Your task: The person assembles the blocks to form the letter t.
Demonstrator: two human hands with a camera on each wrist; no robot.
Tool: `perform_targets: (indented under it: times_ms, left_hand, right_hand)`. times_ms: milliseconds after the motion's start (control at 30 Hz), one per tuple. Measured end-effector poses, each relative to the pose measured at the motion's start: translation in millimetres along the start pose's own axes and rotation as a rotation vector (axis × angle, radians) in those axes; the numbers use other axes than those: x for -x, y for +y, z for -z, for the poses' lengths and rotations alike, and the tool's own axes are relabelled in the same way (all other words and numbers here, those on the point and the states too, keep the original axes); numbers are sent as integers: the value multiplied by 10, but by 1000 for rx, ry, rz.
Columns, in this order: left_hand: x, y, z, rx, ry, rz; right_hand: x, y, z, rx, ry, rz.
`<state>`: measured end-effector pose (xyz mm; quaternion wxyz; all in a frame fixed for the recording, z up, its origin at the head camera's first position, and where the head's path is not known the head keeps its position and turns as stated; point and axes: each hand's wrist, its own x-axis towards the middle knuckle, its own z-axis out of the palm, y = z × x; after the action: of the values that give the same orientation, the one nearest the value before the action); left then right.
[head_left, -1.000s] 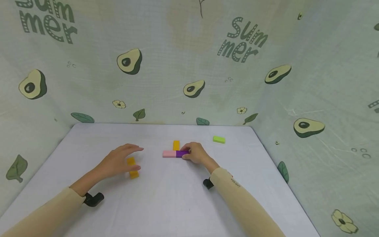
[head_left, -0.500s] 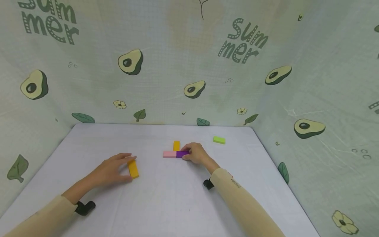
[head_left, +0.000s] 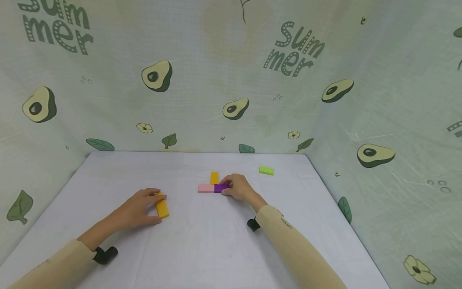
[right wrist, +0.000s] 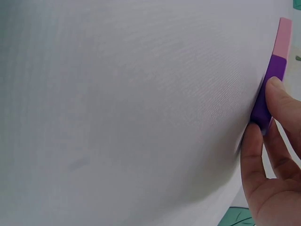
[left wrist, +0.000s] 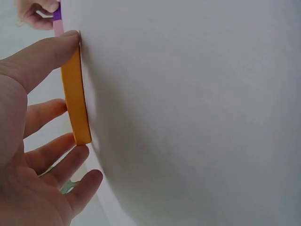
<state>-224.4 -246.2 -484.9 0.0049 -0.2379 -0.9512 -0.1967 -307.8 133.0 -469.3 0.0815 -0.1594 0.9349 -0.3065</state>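
My left hand (head_left: 135, 210) is at an orange block (head_left: 163, 209) lying flat and slanted on the left of the white table. In the left wrist view, the thumb lies at one end of that orange block (left wrist: 75, 94), and curled fingers meet its side and other end. Further right, my right hand (head_left: 239, 187) grips a purple block (head_left: 218, 188) between thumb and fingers. The purple block sits end to end with a pink block (head_left: 206, 188), as the right wrist view also shows. A second orange block (head_left: 214, 178) stands lengthwise behind their join, seemingly touching.
A lime green block (head_left: 266, 171) lies at the back right of the white table (head_left: 202, 249). Cloth printed with avocados (head_left: 157, 76) and leaves hangs behind the table and along its sides.
My left hand has shifted back left and down from over the slanted orange block, and its thumb and fingers now come round it. The right hand stays on the purple block.
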Motion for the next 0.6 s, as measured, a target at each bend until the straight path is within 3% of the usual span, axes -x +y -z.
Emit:
perform_targets:
  times_ms: [233,600]
  left_hand:
    - [15,33,29,2,-11,4]
    - [-12,-13,1,5,-5,-47]
  right_hand:
    - [-13,5,-5,4,11,13]
    - [1,-23,7,15,7,-2]
